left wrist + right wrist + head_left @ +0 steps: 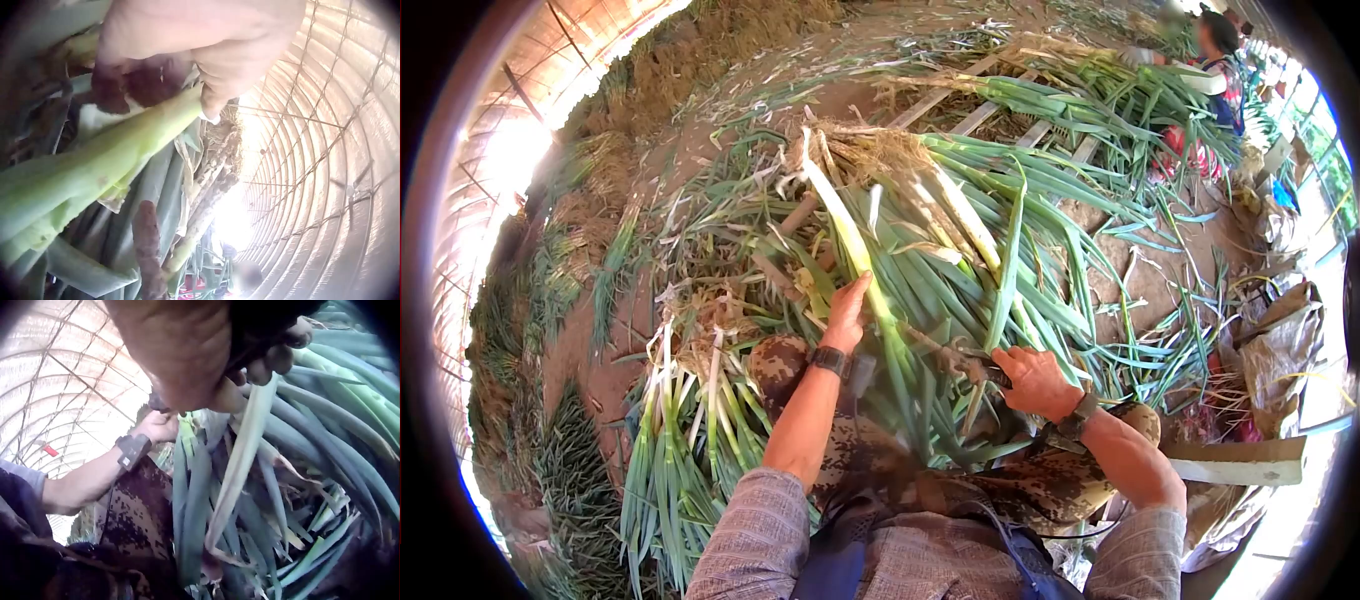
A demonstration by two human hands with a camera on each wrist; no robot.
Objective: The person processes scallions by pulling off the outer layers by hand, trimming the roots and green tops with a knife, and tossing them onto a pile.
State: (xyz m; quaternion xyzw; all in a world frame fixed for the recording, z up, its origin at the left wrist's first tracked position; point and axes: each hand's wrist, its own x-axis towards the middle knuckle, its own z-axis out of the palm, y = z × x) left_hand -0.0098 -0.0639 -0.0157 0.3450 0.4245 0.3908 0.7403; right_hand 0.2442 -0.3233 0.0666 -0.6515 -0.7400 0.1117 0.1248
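Observation:
My left hand (847, 315) grips the pale stem of a long green onion (850, 238), its root end pointing away from me. In the left wrist view, the fingers and thumb curl round the onion's stem (140, 134). To the right, my right hand (1040, 383) has its fingers curled round the dark end of a brown, rough, stick-like tool (945, 352), which reaches toward the held onion's leaves. A long pale leaf (247, 462) hangs below the right fingers in the right wrist view. The palm side of that hand is mostly hidden.
A heap of green onions (1040, 270) lies just ahead, roots away. More onions (700, 420) stand bunched by my left knee. A wooden slatted rack (975, 115) holds another pile farther back, near a person (1225, 75). A pale board (1240, 462) juts out at right.

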